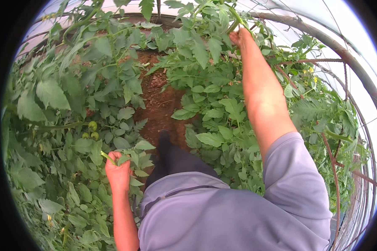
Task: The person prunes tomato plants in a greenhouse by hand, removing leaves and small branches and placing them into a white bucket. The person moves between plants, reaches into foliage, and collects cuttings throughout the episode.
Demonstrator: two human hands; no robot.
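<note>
My left hand [118,171] is closed around a detached tomato shoot [108,158], low on the left beside the foliage. The shoot's pale broken end sticks up past my thumb, and its leaves [141,158] spread to the right of my fist. My right arm reaches far forward and up. At the top of the view, my right hand [239,37] has its fingers curled at a thick green tomato stem [235,18]. Some of those fingers are hidden behind the hand and leaves. Small green tomatoes [93,126] hang on a plant ahead of my left hand.
Dense tomato plants [66,103] line both sides of a narrow soil path [158,97]. Rusty metal rods [331,150] and a curved frame pipe [326,33] stand on the right, before translucent plastic sheeting [358,28]. Leaves overhang the path.
</note>
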